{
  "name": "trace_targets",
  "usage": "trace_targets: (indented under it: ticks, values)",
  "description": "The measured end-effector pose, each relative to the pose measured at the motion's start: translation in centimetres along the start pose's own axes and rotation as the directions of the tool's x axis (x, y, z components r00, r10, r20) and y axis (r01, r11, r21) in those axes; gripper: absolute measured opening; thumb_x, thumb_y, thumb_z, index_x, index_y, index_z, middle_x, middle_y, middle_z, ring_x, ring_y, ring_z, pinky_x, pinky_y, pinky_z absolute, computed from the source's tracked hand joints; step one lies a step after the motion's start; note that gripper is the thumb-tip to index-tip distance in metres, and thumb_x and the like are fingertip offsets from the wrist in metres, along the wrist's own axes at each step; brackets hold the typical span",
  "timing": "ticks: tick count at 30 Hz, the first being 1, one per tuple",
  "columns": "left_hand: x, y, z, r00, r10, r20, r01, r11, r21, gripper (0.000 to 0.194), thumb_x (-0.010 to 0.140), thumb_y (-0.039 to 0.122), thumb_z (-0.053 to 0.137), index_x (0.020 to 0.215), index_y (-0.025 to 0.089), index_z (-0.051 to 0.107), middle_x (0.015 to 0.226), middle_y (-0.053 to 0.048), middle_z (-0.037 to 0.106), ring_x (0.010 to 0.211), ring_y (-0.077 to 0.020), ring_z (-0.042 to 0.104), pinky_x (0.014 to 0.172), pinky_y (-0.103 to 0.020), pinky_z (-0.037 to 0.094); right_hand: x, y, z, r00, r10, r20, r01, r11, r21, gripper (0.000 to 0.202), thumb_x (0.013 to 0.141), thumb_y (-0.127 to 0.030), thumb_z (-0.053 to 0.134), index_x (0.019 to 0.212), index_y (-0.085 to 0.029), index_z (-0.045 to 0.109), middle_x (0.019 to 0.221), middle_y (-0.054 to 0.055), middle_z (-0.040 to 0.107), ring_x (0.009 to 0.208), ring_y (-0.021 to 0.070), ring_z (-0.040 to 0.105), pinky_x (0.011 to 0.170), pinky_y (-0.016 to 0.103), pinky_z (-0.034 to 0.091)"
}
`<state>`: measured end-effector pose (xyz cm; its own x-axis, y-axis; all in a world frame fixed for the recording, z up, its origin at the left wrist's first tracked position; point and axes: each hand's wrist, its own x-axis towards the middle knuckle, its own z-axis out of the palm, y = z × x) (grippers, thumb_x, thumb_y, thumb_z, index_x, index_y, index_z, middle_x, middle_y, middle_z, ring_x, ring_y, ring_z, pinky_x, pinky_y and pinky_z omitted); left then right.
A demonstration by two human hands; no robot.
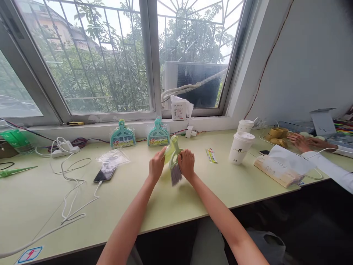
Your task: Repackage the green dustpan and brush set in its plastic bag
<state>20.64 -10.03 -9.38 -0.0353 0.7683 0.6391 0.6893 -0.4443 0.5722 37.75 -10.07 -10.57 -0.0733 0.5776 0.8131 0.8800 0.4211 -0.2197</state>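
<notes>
My left hand (156, 163) is closed on the side of a pale green mini dustpan (169, 152). My right hand (188, 165) grips a matching small hand brush (175, 174), whose grey bristles point down toward the table. Brush and dustpan are held close together, handles up; whether they touch I cannot tell. Behind them, against the wall under the window, lean two wrapped teal dustpan sets, one on the left (122, 134) and one straight ahead (158, 134). A small printed label card (211, 155) lies flat to the right of my right hand.
Left of my hands are a phone (105, 174) on a white cable, clear plastic wrap (114, 160) and a power strip (66, 150). To the right stand white cups (240, 148) and a tissue pack (278, 170). A co-worker's hands (299, 141) are at the far right.
</notes>
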Motion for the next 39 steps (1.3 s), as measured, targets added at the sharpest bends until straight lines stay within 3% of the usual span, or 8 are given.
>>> trace_targets:
  ticks: [5,10,14,18,23,29,34,39]
  values:
    - [1.7,-3.3,-2.7,0.962,-0.181,-0.206,0.207,0.972,0.115,0.048,0.08,0.02,0.052,0.128,0.024,0.057,0.106,-0.009,0.069,0.094,-0.0259,0.064,0.081,-0.033,0.047,0.7,1.5,-0.4,0.998,0.055,-0.016,-0.056,0.996,-0.076,0.027,0.096,-0.032,0.034,0.087,-0.019,0.056,0.091,0.009,0.059,0.088,0.0222,0.048,0.076,0.033,0.03]
    - [1.9,-6.8,-3.0,0.905,-0.426,0.008,0.418,0.891,0.176,0.029,0.079,0.023,0.046,0.097,0.021,0.069,0.087,-0.01,0.071,0.08,-0.0257,0.065,0.065,-0.03,0.045,0.9,4.1,1.3,0.962,0.225,0.154,-0.195,0.963,-0.185,0.024,0.091,-0.034,0.044,0.087,-0.017,0.061,0.093,0.012,0.061,0.093,0.026,0.048,0.081,0.038,0.03]
    - [1.0,-7.7,-2.0,0.903,-0.427,0.048,0.373,0.833,0.408,0.032,0.086,0.035,0.042,0.079,0.02,0.069,0.082,-0.013,0.07,0.081,-0.0275,0.064,0.063,-0.031,0.045,0.1,5.7,2.5,0.904,0.296,0.309,-0.216,0.939,-0.269,0.024,0.085,-0.036,0.052,0.087,-0.015,0.065,0.096,0.017,0.063,0.097,0.0293,0.048,0.086,0.044,0.031]
    - [0.6,-7.6,-1.5,0.926,-0.377,0.027,0.321,0.824,0.467,0.048,0.092,0.045,0.03,0.077,0.02,0.068,0.09,-0.015,0.069,0.091,-0.0277,0.063,0.07,-0.033,0.046,-0.5,6.5,2.8,0.859,0.364,0.36,-0.261,0.916,-0.305,0.028,0.084,-0.037,0.052,0.089,-0.014,0.066,0.106,0.022,0.06,0.104,0.0324,0.047,0.092,0.053,0.026]
    - [0.6,-7.4,-1.6,0.903,-0.422,0.08,0.327,0.797,0.507,0.037,0.09,0.041,0.039,0.088,0.019,0.069,0.096,-0.015,0.069,0.094,-0.028,0.062,0.075,-0.035,0.046,-0.5,7.1,3.0,0.834,0.387,0.394,-0.275,0.91,-0.312,0.026,0.079,-0.034,0.055,0.086,-0.012,0.068,0.106,0.021,0.059,0.106,0.0334,0.045,0.095,0.054,0.023]
    - [0.2,-6.1,-0.9,0.908,-0.396,0.136,0.238,0.756,0.61,0.036,0.092,0.028,0.035,0.091,0.016,0.069,0.094,-0.017,0.069,0.091,-0.028,0.063,0.075,-0.035,0.044,-0.1,6.0,2.6,0.879,0.376,0.294,-0.318,0.921,-0.226,0.021,0.076,-0.031,0.057,0.082,-0.015,0.068,0.107,0.016,0.058,0.108,0.0309,0.042,0.098,0.05,0.021]
    - [-0.8,-3.0,1.5,0.866,-0.395,0.306,0.211,0.845,0.491,0.034,0.092,0.034,0.036,0.089,0.02,0.067,0.087,-0.012,0.069,0.082,-0.0245,0.063,0.067,-0.03,0.043,-0.6,3.2,2.9,0.908,0.215,0.361,-0.202,0.977,-0.072,0.018,0.078,-0.034,0.059,0.084,-0.021,0.07,0.115,0.01,0.055,0.111,0.0273,0.041,0.1,0.045,0.022]
    - [-1.6,-0.6,3.0,0.836,-0.128,0.533,-0.032,0.96,0.28,0.044,0.097,0.035,0.026,0.08,0.021,0.064,0.079,-0.004,0.068,0.075,-0.0176,0.061,0.066,-0.026,0.041,-0.8,2.8,3.1,0.897,0.129,0.422,-0.131,0.991,-0.024,0.016,0.079,-0.036,0.061,0.087,-0.026,0.071,0.117,0.007,0.056,0.112,0.0256,0.042,0.101,0.045,0.023]
